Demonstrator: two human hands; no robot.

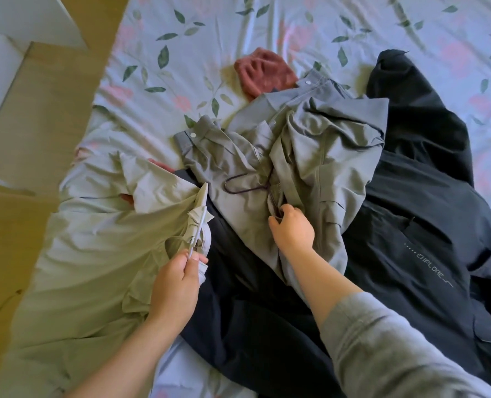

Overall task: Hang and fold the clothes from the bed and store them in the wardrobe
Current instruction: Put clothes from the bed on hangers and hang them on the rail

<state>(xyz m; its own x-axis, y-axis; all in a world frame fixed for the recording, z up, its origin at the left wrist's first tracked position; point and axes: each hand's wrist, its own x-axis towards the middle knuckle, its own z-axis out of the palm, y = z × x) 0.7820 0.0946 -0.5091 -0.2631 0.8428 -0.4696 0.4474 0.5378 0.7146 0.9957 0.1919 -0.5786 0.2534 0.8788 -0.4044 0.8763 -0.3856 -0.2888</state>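
Readying two garments to hang: left hand (175,285) pinches the pale hanger (199,225) in the cream shirt (95,239); right hand (293,228) curls, apparently gripping the dark hanger (238,191) in the grey shirt (319,145)

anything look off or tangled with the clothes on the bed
The dark hanger is half buried in the crumpled grey shirt, only its hooked end showing, not seated at the collar; the right hand grips the shirt there. The left hand pinches a pale hanger bunched in a pale garment. Nothing looks torn.
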